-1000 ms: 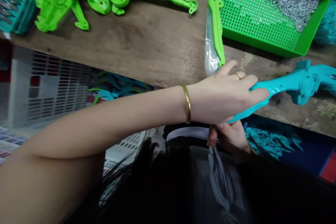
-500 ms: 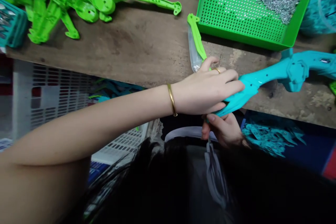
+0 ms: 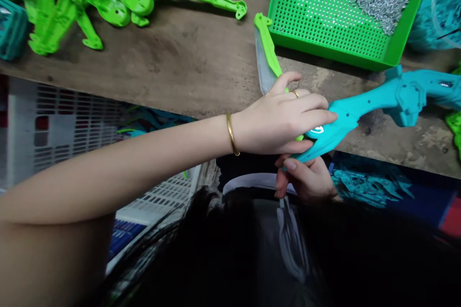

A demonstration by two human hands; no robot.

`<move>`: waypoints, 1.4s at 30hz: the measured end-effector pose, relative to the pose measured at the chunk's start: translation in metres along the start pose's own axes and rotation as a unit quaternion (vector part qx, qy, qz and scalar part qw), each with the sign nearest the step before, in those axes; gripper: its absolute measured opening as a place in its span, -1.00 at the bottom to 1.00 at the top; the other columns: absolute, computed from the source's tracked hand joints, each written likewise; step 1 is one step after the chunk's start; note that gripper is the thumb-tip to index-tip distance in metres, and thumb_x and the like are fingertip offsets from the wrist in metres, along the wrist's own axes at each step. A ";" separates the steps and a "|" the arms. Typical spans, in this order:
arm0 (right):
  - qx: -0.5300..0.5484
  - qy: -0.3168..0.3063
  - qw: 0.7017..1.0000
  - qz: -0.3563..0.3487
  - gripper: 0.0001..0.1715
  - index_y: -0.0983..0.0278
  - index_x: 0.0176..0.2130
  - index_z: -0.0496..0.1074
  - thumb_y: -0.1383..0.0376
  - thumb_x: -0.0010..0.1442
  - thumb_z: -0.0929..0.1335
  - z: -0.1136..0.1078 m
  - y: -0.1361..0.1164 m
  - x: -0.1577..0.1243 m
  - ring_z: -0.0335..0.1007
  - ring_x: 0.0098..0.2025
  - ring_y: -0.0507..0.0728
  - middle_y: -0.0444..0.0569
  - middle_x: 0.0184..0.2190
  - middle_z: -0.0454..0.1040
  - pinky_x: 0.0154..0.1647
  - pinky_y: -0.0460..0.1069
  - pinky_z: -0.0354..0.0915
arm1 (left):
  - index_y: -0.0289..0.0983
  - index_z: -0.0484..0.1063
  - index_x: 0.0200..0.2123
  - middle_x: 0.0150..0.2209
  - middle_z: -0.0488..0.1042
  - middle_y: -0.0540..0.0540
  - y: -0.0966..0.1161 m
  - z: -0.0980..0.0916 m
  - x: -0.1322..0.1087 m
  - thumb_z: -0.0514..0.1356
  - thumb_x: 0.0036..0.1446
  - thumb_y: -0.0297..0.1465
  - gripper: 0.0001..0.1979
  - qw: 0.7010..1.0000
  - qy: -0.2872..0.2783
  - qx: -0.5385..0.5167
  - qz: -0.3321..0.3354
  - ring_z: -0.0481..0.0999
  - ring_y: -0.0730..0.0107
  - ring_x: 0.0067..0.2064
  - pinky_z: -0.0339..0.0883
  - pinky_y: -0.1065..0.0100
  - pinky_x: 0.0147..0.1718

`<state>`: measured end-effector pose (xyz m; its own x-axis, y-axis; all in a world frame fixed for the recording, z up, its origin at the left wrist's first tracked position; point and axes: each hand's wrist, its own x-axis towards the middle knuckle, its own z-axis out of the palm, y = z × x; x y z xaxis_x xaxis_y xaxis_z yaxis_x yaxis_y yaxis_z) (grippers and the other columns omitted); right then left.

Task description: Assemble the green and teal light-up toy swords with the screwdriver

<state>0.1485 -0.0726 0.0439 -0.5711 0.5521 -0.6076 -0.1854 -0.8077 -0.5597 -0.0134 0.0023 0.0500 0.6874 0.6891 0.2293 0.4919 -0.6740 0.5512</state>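
At the near edge of the bench (image 3: 173, 72), toward the right, both hands work on one teal part (image 3: 376, 102), whose long arm reaches rightward to the picture's edge. The left hand (image 3: 281, 117) lies palm down, its thumb and forefinger narrowed on the wide end of that part, its little finger lifted. The right hand (image 3: 311, 177), nearer the body, pinches the tip, though its inner fingers are partly hidden. Beneath the left palm runs a green strip (image 3: 269, 48) with a clear piece (image 3: 263, 72) along its left side; whether strip and teal part are joined there I cannot tell.

The likeliest trouble, I judge, is a skewed fit, since the palm covers the place where the parts meet. The tip sits past the bench edge, so a slack right-hand pinch could let it drop or twist. The strip's far end lies close beside the green tray (image 3: 333, 55); a sharp turn might knock it and jolt the screws (image 3: 391, 7) inside.
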 end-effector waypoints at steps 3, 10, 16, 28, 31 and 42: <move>0.004 0.034 0.999 0.006 -0.64 0.30 -0.54 0.49 0.05 -0.01 0.49 0.005 -0.001 -0.002 0.40 -0.70 0.00 -0.13 -0.67 0.50 -0.67 -0.17 0.36 | -0.19 0.35 0.07 0.04 0.47 -0.14 -0.002 0.002 -0.002 0.10 0.24 -0.30 -0.66 1.000 0.016 0.006 0.011 0.46 0.19 0.02 -0.04 -0.18 0.22; 0.013 0.031 0.999 0.017 -0.59 0.33 -0.51 0.50 0.02 -0.07 0.51 0.008 0.000 0.002 0.37 -0.74 0.01 -0.12 -0.71 0.48 -0.73 -0.17 0.32 | -0.20 0.36 0.08 0.03 0.47 -0.14 -0.006 0.004 -0.006 0.14 0.22 -0.31 -0.64 0.999 0.016 0.013 0.031 0.48 0.25 -0.01 -0.06 -0.21 0.24; 0.010 0.030 0.999 0.004 -0.56 0.35 -0.49 0.48 0.01 -0.06 0.51 0.008 0.000 0.005 0.36 -0.74 0.01 -0.10 -0.71 0.48 -0.74 -0.16 0.32 | -0.22 0.37 0.07 0.02 0.48 -0.16 -0.007 0.001 -0.004 0.13 0.21 -0.31 -0.64 0.999 0.013 0.016 0.036 0.50 0.23 -0.01 -0.09 -0.20 0.26; 0.017 0.053 0.998 -0.006 -0.57 0.35 -0.43 0.49 0.03 -0.06 0.51 0.013 0.005 0.005 0.40 -0.71 0.04 -0.09 -0.67 0.51 -0.70 -0.13 0.37 | -0.17 0.39 0.03 0.00 0.50 -0.10 -0.005 0.002 -0.006 0.10 0.20 -0.37 -0.68 1.000 0.011 -0.017 0.021 0.49 0.27 0.00 -0.16 -0.14 0.30; 0.029 0.070 0.997 0.007 -0.55 0.35 -0.46 0.48 0.03 -0.13 0.53 0.013 0.010 0.010 0.40 -0.72 0.05 -0.09 -0.67 0.51 -0.69 -0.12 0.38 | -0.18 0.38 0.07 0.06 0.47 -0.13 -0.006 -0.014 -0.008 0.14 0.16 -0.38 -0.62 0.997 -0.067 -0.042 0.020 0.44 0.20 0.09 -0.20 -0.14 0.31; 0.065 0.058 0.995 0.039 -0.45 0.32 -0.43 0.40 -0.06 -0.21 0.53 0.033 0.040 0.036 0.41 -0.69 0.03 -0.15 -0.67 0.48 -0.66 -0.13 0.36 | -0.41 0.46 -0.17 -0.25 0.56 -0.28 0.006 0.006 0.071 -0.11 0.27 0.06 -0.35 0.932 -0.248 -0.045 -0.258 0.55 0.18 -0.22 0.33 0.28 -0.23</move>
<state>0.0943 -0.0923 0.0184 -0.4929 0.5002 -0.7120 -0.2505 -0.8652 -0.4344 0.0412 0.0457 0.0648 0.5444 0.6926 -0.4731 0.7948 -0.2456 0.5550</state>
